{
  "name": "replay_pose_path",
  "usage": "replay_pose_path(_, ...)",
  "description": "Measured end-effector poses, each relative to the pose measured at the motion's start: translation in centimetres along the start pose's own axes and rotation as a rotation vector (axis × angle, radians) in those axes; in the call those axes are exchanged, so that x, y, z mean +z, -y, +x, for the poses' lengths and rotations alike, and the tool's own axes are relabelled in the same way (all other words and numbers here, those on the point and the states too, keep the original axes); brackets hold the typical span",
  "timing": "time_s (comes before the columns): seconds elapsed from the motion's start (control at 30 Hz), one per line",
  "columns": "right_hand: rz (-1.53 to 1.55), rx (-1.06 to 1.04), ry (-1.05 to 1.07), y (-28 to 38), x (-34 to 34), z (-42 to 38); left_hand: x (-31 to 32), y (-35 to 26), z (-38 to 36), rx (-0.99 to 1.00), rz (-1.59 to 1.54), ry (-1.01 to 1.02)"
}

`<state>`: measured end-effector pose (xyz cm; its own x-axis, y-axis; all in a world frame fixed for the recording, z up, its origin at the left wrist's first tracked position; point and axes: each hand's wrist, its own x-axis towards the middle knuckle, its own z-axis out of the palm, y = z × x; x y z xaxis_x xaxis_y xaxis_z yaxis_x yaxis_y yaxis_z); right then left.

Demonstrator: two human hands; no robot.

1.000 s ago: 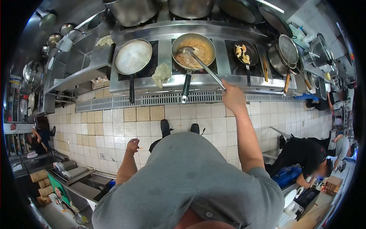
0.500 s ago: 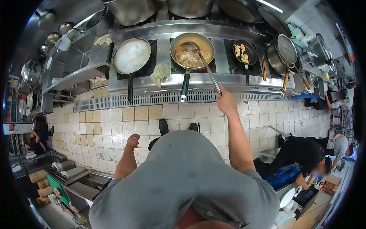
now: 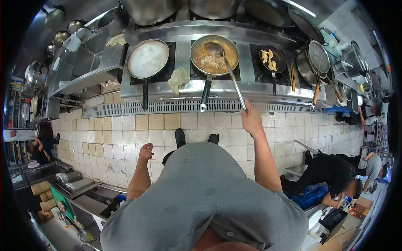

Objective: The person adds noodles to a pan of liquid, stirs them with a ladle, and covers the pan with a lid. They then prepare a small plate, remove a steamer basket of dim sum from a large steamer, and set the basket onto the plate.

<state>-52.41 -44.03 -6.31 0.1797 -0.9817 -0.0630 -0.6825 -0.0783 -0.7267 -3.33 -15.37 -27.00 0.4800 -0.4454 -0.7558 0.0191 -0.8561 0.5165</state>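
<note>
My right hand [image 3: 252, 120] is closed around the end of a long metal ladle [image 3: 235, 83]. The bowl of the ladle rests in the middle frying pan [image 3: 238, 62], among pale strands and pieces in orange-brown sauce [image 3: 205, 62]. This pan's black handle [image 3: 205, 94] points towards me, with no hand on it. Away from the stove, my left hand [image 3: 146, 151] hangs over the floor, its fingers loosely bent and apart, with nothing visible in it. To the left, another pan [image 3: 148, 58] is full of white, foamy liquid. A small dark pan [image 3: 281, 62] on the right holds yellowish pieces [image 3: 269, 60].
A crumpled cloth [image 3: 179, 80] lies between two pans. Chopsticks [image 3: 293, 77] and a pot with strainers [image 3: 307, 62] are at the right. Large pots [image 3: 149, 10] line the back. A co-worker in black [image 3: 331, 171] bends over a counter behind me at right.
The ladle's bowl has shifted slightly within the pan, and the strands lie differently in the sauce. My right hand has moved a little down. The whole view has shifted slightly.
</note>
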Motion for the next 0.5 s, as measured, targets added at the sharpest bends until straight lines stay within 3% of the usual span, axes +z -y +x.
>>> replay_pose_path(0.17,-0.119,0.005,0.134,0.9,-5.6,-3.1,-0.9,3.7,-1.7,-0.135,0.142,0.040)
replay_pose_path(0.27,-0.093,0.161,0.131,1.9,-5.3,-3.6,-1.1,4.8,-2.2,-0.205,0.104,0.044)
replay_pose_path(0.43,-0.264,0.170,0.134,2.9,-4.1,-3.0,-1.2,3.4,-1.6,-0.198,0.168,0.060)
replay_pose_path(0.5,-0.262,0.123,0.141,3.2,-5.7,-3.4,-1.1,2.0,-0.5,-0.090,0.067,0.037)
